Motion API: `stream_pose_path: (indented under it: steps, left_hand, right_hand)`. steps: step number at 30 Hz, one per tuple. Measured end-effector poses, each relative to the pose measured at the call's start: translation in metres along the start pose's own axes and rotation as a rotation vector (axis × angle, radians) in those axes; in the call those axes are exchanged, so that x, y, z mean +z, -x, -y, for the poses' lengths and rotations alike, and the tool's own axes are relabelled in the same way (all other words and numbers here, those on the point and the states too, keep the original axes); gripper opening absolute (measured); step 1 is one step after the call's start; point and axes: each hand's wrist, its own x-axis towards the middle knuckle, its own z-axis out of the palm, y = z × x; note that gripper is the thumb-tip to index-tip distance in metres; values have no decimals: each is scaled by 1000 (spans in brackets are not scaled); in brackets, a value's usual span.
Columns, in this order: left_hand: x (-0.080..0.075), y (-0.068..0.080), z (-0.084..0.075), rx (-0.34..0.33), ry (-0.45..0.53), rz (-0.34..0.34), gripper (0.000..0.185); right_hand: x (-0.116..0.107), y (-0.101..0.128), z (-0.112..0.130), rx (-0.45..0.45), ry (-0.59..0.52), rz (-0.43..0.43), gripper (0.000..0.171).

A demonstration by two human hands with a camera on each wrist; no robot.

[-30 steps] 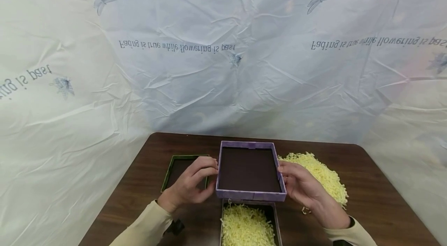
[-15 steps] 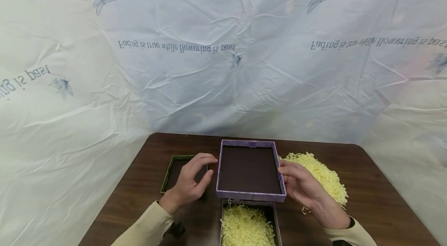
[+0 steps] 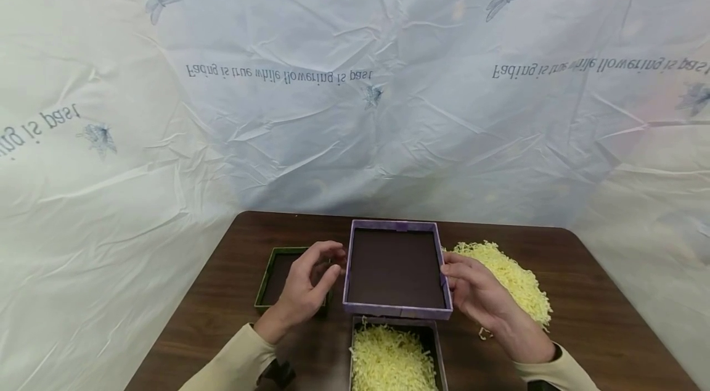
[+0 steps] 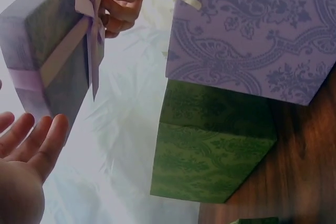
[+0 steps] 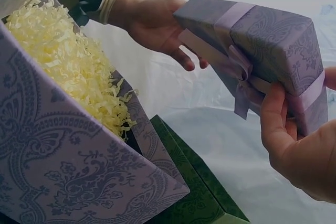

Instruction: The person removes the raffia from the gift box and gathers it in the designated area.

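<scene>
A purple patterned gift box lid (image 3: 396, 267) is held up, its dark hollow side facing me in the head view. My right hand (image 3: 485, 292) grips its right side, thumb inside the rim. On the lid's outside, in the left wrist view, is a lilac ribbon with a bow (image 4: 93, 19). My left hand (image 3: 305, 286) is by the lid's left side, fingers loosely bent and thumb apart, holding nothing; its fingertips are right at the lid's edge. Below the lid stands the purple box (image 5: 79, 156), filled with pale yellow shredded paper (image 3: 392, 360).
A green box (image 4: 210, 156) is under the purple box in the left wrist view. On the left of the brown table (image 3: 588, 317) lies a green-rimmed lid (image 3: 280, 277), partly behind my left hand. A heap of yellow shredded paper (image 3: 518, 280) lies at right. A printed white sheet (image 3: 355, 132) hangs behind.
My left hand has come off the lid's left side, and its fingers have loosened. The lid stays in my right hand, having risen very slightly.
</scene>
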Motion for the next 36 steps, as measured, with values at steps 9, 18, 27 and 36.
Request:
stream_pose_path:
  steps: [9,18,27,36]
  left_hand:
    - [3,0,-5,-238,90,45,34]
    - [1,-2,-11,-378,193,64,38]
    - [-3,-6,-18,-669,486,78,48]
    - [-7,-8,-20,-812,656,91,49]
  right_hand:
    - [0,0,1,12,6,-32,29]
    - [0,-1,1,11,21,-41,28]
    - [1,1,1,15,43,-58,30]
    - [1,1,1,18,56,-54,30]
